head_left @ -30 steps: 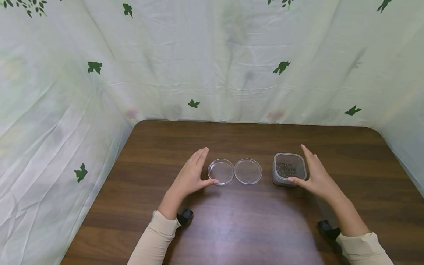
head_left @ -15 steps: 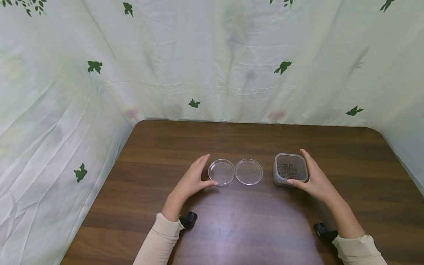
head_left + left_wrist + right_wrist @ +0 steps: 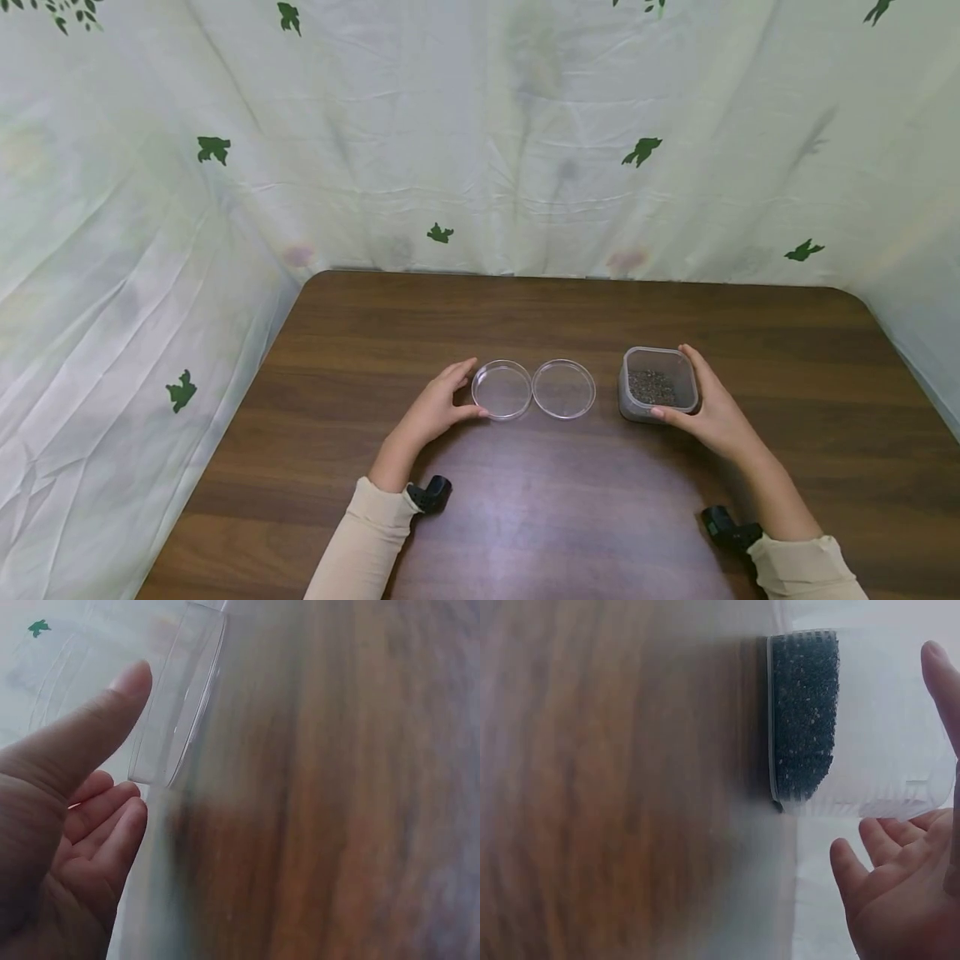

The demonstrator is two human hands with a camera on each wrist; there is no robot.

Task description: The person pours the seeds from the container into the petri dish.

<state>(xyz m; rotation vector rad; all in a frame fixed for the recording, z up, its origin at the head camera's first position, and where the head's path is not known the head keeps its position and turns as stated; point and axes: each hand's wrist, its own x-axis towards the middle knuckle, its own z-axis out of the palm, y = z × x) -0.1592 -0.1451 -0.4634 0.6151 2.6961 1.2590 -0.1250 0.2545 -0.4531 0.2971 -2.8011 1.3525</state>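
Note:
Two clear round dishes, like petri dish halves, lie side by side on the table: the left dish [image 3: 501, 390] and the right dish [image 3: 565, 389]. My left hand [image 3: 433, 408] is at the left dish, thumb by its near edge and fingers by its left side. In the left wrist view, the thumb overlaps the dish wall [image 3: 180, 697]. A clear square tub [image 3: 636, 408] holds dark, speckled granules [image 3: 651, 386]. My right hand [image 3: 717, 421] spreads around its right side, thumb at the front rim. The tub [image 3: 885, 712] stands on the table; firm contact cannot be made out.
The brown wooden table [image 3: 480, 500] ends at a back edge against a pale curtain [image 3: 465, 125] with green leaf shapes. Each wrist carries a black camera, the left camera [image 3: 430, 495] and the right camera [image 3: 727, 528].
My left hand's fingers have lowered beside the left dish. My right hand has moved slightly closer around the tub. Dishes and tub stay in place on the table.

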